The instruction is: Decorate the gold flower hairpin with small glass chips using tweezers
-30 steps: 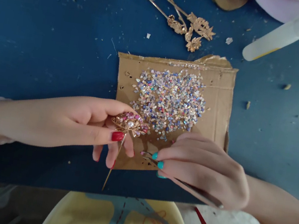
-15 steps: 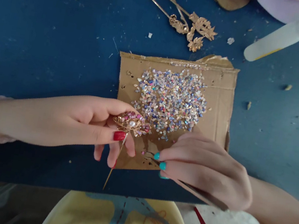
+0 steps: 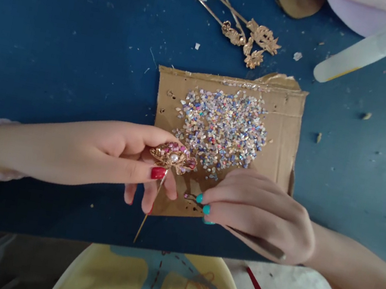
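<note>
My left hand [image 3: 113,156], with red nails, pinches a gold flower hairpin [image 3: 173,157] set with pink stones and a pearl; its thin pin points down toward the table edge. My right hand [image 3: 259,212], with teal nails, grips metal tweezers [image 3: 193,200] whose tips sit just right of the hairpin, over the lower part of a cardboard sheet [image 3: 282,144]. A heap of small iridescent stone chips [image 3: 223,127] covers the middle of the cardboard.
Several bare gold leaf hairpins [image 3: 251,38] lie on the blue table [image 3: 65,44] behind the cardboard. A translucent glue tube [image 3: 372,46] lies at the upper right beside a pale lilac object [image 3: 370,16]. Small scraps dot the table.
Both hands and the hairpin have hardly moved; the view has shifted slightly, and the right hand has drawn a little left and up.
</note>
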Available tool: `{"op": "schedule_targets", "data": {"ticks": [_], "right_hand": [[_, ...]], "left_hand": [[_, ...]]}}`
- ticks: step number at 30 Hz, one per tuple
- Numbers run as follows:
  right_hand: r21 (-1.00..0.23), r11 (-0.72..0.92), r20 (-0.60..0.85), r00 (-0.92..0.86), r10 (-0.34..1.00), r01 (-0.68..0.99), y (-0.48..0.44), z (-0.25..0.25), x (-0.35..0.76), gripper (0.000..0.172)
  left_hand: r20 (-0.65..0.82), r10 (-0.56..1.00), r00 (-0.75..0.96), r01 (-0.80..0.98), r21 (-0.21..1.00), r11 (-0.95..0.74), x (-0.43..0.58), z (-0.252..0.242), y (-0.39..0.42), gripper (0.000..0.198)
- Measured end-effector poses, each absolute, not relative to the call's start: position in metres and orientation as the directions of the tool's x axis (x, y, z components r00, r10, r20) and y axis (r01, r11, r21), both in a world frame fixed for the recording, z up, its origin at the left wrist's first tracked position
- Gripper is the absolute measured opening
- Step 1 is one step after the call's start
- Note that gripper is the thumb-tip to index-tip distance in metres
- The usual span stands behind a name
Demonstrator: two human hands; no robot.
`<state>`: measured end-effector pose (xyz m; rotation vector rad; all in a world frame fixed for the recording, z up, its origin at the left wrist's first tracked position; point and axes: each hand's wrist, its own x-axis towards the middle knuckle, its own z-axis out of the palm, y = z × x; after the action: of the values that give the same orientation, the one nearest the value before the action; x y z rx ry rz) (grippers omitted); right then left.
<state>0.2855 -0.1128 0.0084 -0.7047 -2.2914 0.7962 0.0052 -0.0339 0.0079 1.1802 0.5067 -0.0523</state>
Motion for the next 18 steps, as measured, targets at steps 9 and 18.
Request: {"op": "schedule_targets", "data": {"ticks": [9,18], "right_hand": [[-0.684,0.675,0.356,-0.680,0.641,0.278,-0.1118,0.0084,0.2852,0.012],[-0.673,0.678,0.344,-0.687,0.640,0.295,-0.1133,0.0104,0.2861,0.014]], "left_hand": [[-0.407,0.241,0.881,0.292,0.869,0.400,0.0043,0.0061,-0.0355,0.024],[-0.528,0.282,0.801,0.376,0.811,0.448,0.0072,0.0104,-0.0390,0.041]]}}
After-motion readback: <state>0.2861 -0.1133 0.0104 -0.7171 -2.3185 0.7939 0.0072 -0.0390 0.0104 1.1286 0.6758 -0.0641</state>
